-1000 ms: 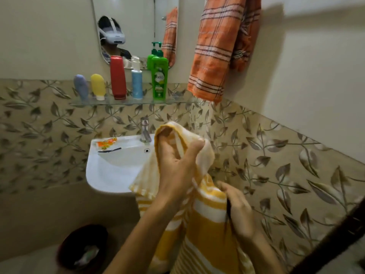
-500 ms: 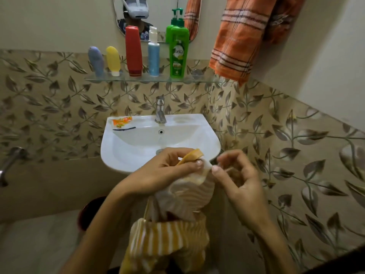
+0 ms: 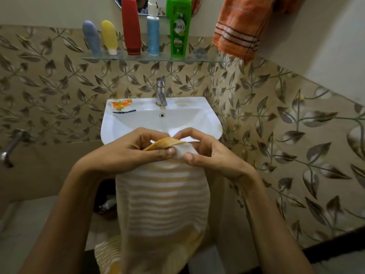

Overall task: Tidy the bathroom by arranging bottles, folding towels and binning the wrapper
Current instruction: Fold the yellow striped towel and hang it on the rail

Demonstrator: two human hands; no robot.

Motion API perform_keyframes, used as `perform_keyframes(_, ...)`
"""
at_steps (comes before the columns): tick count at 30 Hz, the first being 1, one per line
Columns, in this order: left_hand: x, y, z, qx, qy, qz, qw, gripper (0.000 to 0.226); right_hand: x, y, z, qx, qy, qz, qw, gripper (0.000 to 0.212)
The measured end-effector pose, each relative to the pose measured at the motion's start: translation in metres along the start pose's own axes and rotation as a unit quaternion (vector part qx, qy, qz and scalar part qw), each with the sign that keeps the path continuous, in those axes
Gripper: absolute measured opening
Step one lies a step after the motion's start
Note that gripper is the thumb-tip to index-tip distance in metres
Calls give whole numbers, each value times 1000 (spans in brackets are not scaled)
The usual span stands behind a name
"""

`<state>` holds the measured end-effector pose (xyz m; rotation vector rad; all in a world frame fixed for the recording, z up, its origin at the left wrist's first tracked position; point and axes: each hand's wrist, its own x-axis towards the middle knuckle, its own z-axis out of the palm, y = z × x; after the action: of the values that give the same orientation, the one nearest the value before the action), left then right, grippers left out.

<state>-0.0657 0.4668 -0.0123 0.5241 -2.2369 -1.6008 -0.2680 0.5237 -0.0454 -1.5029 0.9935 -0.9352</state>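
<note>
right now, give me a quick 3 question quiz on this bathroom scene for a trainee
1. True or false: the orange wrapper is already in the bin.
2. Multiple choice: what do the left hand and right hand hold? A) the green bottle B) the top edge of the yellow striped towel C) the tap
3. Fill in: on the glass shelf, the bottle between the red bottle and the green bottle is ____ in colour.

Key
1. False: it lies on the back left rim of the sink.
2. B: both hands pinch the towel's edge and the rest hangs below.
3. Blue, with a white pump top.
</note>
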Motion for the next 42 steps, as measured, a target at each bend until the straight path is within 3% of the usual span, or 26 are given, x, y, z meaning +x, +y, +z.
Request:
perform_keyframes(3,-8,-10,-3,10,48,-7,999,18,6,14,-5,-140,-26,47,989,6)
perform_keyframes(6,-19,-19,-15,17,115,-22,993,24,6,29,-13,-162,-9,85,983,35)
perform_keyframes(9,-28,-25,-22,34,149,-38,987,25,5,35,-18,-192,8,97,977,42)
perform_keyframes(15,-33,-29,-23,41,299,-44,952,14,11,37,-31,-218,59,74,971,22)
perform_keyframes(18,-33,-24,-18,72,293,-58,952,24,17,35,-27,-186,110,9,976,18)
perform_keyframes(22,-24,-23,-7,154,276,-97,944,48,27,23,-6,-143,81,-61,985,3)
perform_keyframes(26,-5,-20,10,116,258,-93,955,54,41,4,14,-143,-1,-105,984,23)
perform_keyframes(28,1,-18,13,130,272,-74,951,41,45,-1,17,-146,-21,-113,983,36)
perform_keyframes(30,3,-16,12,145,304,-62,940,22,47,-3,19,-163,-9,-111,980,46)
perform_keyframes(35,8,-14,14,216,370,-64,901,8,46,9,16,-156,31,-89,983,59)
perform_keyframes(39,20,-7,24,310,447,-43,838,4,48,39,9,-179,83,-45,979,50)
perform_keyframes(42,21,-2,25,344,501,-29,794,10,41,79,4,-181,118,-3,976,28)
